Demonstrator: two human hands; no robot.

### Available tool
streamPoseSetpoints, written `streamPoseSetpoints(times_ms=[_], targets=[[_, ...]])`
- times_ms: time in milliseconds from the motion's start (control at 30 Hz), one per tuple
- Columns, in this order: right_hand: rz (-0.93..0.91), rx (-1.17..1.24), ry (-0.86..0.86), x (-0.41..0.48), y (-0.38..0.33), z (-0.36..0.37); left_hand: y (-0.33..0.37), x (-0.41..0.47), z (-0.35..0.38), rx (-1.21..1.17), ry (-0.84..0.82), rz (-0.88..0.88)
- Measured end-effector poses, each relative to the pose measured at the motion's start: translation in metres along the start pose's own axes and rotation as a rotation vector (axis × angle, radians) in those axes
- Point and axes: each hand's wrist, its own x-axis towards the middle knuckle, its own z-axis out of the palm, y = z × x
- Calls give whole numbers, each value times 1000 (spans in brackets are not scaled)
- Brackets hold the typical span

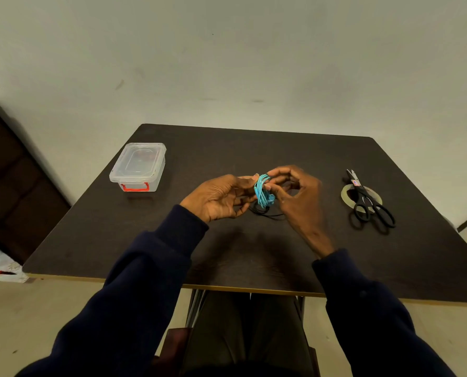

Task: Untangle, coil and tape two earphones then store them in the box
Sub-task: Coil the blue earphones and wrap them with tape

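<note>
**A:** From the head view, what do the hands have?

**B:** Both are on the blue earphone, which is wound into a small bundle and held just above the middle of the dark worktop. The left hand comes in from the left, palm turned up, and its thumb and forefinger pinch the top of the bundle. The right hand meets it from the other side, with curled fingers gripping the loops. The two hands are close together, with only the coil between them.

**A:** And the other earphone?

**B:** The black earphone lies loose on the worktop directly under the hands. Its thin cable curves out below the blue bundle. How tangled it is cannot be told against the dark surface.

**A:** Where is the box?

**B:** The clear plastic box stands near the far left corner of the worktop, well apart from the hands. Its lid is on, and its red latch faces the person.

**A:** What is on the right?

**B:** A roll of clear tape lies flat there. Black-handled scissors rest across it with the blades closed and pointing away from the person.

**A:** Anything else?

**B:** Dark blue sleeves cover both arms to the wrists. A pale wall rises behind the worktop, and a dark piece of furniture stands to the left.
</note>
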Motion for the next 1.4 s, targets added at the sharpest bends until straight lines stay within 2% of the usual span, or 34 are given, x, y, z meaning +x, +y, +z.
streamPoseSetpoints(times_ms=[367, 867, 1000, 1233, 1400], targets=[[-218, -141, 5, -2, -8, -8, 4, -3, -3, 99, -76, -16], [-259, -134, -12, -1, -11, -15, 4, -10, 5, 136, -115, 17], [-282, -159, 12, 1, -16, -15, 2, -12, 7, 203, -109, 132], [-213, -213, 40, 5, -18, -12, -6, -23, 17, 361, 117, 485], [-196, -215, 78, 5, -20, -10, -10, -26, 23, 486, 157, 725]])
